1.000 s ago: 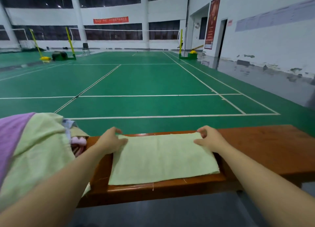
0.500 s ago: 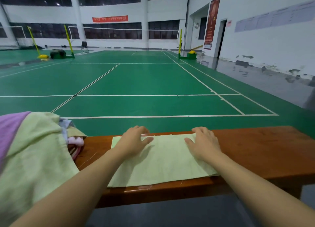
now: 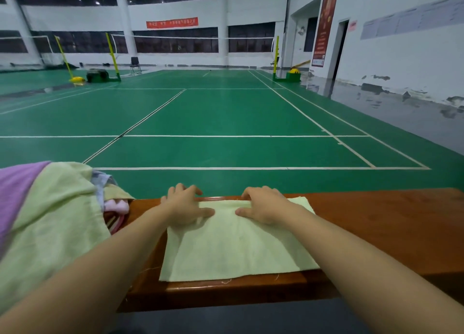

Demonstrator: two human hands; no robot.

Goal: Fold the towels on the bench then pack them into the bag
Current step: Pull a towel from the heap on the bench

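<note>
Both hands lay flat, fingers spread, pressing the pale green towel [image 3: 236, 245] at the bench's [image 3: 376, 223] far edge: left hand [image 3: 184, 205] beside right hand [image 3: 263, 204], gripping nothing.

**No legible wording on the hall's signs**

A red banner [image 3: 172, 22] is hanging on the far wall, showing pale characters too small to read. A tall red poster [image 3: 324, 27] beside the doorway is carrying print that is blurring out. A small red sign [image 3: 353, 25] and grey wall sheets [image 3: 411, 16] are staying unreadable too.
</note>
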